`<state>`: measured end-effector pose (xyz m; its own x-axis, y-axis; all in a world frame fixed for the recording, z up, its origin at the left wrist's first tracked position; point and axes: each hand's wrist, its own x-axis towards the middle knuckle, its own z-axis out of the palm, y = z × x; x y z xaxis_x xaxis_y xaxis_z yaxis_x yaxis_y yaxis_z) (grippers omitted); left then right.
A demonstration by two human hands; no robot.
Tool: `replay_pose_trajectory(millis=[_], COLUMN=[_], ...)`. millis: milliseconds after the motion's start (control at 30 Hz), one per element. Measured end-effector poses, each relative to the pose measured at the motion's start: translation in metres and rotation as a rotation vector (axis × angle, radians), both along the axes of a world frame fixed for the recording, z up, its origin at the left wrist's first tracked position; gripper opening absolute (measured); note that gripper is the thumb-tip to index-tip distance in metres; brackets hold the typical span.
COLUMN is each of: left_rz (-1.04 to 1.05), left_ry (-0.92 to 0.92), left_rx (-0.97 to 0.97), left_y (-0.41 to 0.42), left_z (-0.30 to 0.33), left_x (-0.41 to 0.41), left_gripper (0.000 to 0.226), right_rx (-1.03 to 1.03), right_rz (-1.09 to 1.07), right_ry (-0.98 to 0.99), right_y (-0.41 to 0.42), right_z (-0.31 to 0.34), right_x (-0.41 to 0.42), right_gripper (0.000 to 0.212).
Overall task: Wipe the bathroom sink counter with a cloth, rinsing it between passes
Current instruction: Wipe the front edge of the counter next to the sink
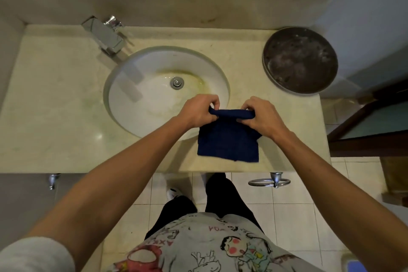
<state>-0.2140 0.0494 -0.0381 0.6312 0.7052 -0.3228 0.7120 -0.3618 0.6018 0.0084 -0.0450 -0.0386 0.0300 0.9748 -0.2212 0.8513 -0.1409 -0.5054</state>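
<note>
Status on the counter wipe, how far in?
Nothing shows as done: the counter has greenish marks left of the basin. In hand: left hand and right hand pinch the top edge of the blue cloth above the counter's front edge. Left: wiping passes, rinsing; the faucet shows no running water.

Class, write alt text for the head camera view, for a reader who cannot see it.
Seen from above, a person's left hand and right hand pinch the top edge of a folded dark blue cloth hanging over the front of a beige counter. Behind it are a white oval sink, a chrome faucet at back left, and a dark round bowl at right.
</note>
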Motion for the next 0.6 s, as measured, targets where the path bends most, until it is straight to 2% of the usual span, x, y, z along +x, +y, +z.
replay_pose_trajectory(millis=[100, 167, 233, 300, 367, 433, 500, 600], left_rz=[-0.023, -0.112, -0.246, -0.332, -0.281, -0.124, 0.008, 0.090], left_ry=[-0.082, -0.081, -0.047, -0.010, -0.032, -0.117, -0.170, -0.174], left_rx=[0.204, 0.261, 0.203, 0.095, 0.069, 0.113, 0.166, 0.179], left_y=[-0.014, -0.029, -0.048, -0.066, -0.083, -0.094, -0.097, -0.096], left_z=[0.012, 0.009, -0.005, -0.022, -0.033, -0.038, -0.037, -0.034], left_x=[-0.009, -0.019, -0.033, -0.049, -0.064, -0.076, -0.085, -0.102], left_gripper=[0.028, 0.029, 0.025, 0.022, 0.024, 0.024, 0.021, 0.017], right_rx=[0.144, 0.172, 0.075, -0.110, -0.166, -0.066, 0.037, 0.007], right_rz=[-0.103, -0.131, -0.105, -0.096, -0.096, -0.078, -0.015, 0.085], right_ry=[-0.016, -0.094, -0.167, -0.228, -0.359, -0.489, -0.527, -0.573], right_y=[-0.023, -0.044, -0.067, -0.089, -0.104, -0.109, -0.104, -0.090], right_z=[0.015, 0.012, -0.003, -0.016, -0.023, -0.023, -0.023, -0.036], right_x=[-0.019, -0.034, -0.047, -0.059, -0.072, -0.089, -0.104, -0.114], right_gripper=[0.018, 0.023, 0.033, 0.052, 0.069, 0.076, 0.081, 0.088])
